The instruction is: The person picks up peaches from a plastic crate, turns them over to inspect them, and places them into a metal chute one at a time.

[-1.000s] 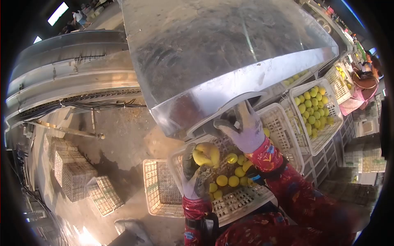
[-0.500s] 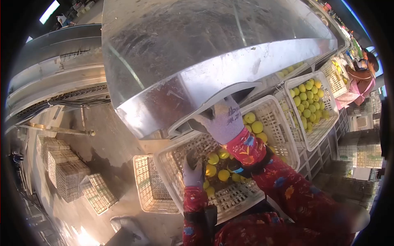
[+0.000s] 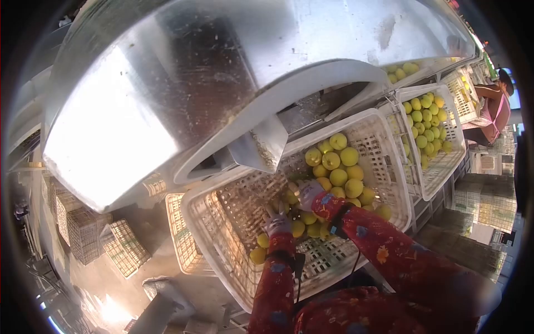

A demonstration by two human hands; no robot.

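Observation:
Both my hands wear pale gloves and are inside a large white plastic crate (image 3: 239, 278) holding round yellow-green fruits (image 3: 338, 177). Amid the fruits, my left hand (image 3: 278, 224) has its fingers apart, with fruits close beside its tips. Just to the right and farther in, my right hand (image 3: 309, 195) lies over the fruits, fingers stretched out and touching one at the left. Some fingertips are partly hidden among the fruits. Above the crate's far side, a metal chute (image 3: 261, 145) juts from the curved opening of a metal machine (image 3: 311, 42).
Another crate (image 3: 453, 172) full of similar fruits stands at the right. Beyond it is a person in pink (image 3: 495, 114). Stacked crates (image 3: 83, 231) stand on the floor at the left, and one more crate (image 3: 181, 239) sits just left of mine.
My right hand has dropped from the machine's opening into the crate. My left hand has moved slightly right and up among the fruits. The view has shifted closer, and the metal chute is uncovered.

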